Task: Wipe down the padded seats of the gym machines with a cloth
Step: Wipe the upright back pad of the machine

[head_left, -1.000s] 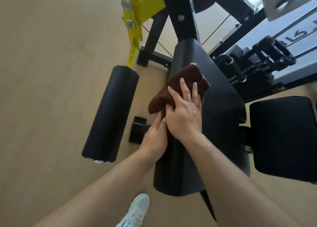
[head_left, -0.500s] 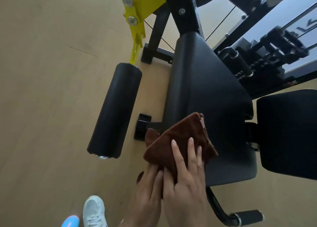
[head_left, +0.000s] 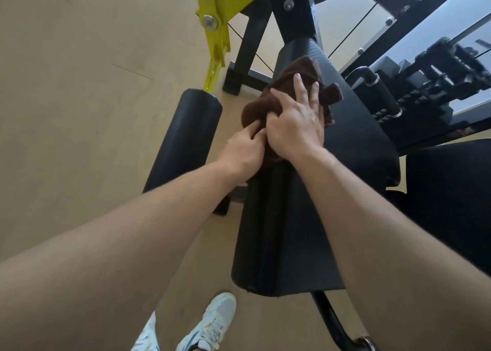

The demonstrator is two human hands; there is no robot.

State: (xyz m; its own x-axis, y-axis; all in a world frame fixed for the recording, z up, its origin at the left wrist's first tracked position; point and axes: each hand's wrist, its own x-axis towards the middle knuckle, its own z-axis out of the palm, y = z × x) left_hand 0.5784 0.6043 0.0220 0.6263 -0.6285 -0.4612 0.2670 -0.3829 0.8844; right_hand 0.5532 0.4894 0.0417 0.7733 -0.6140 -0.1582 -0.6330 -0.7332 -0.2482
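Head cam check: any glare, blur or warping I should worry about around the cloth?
Head view: brown cloth and right hand fairly sharp; bright daylight washes out the upper right corner; wide-angle lens bends the forearms and black seat pad; weight stack slightly smeared.

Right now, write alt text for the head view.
Two bare hands work a brown cloth on a black padded seat: the right hand presses it flat, the left hand pinches its near edge. A black foam roller and white sneakers show left and below.

The left hand [head_left: 243, 152] has its fingertips buried in the brown cloth [head_left: 268, 103]. The second black pad [head_left: 451, 191] is cut off at right; shoes [head_left: 210, 324] at bottom.
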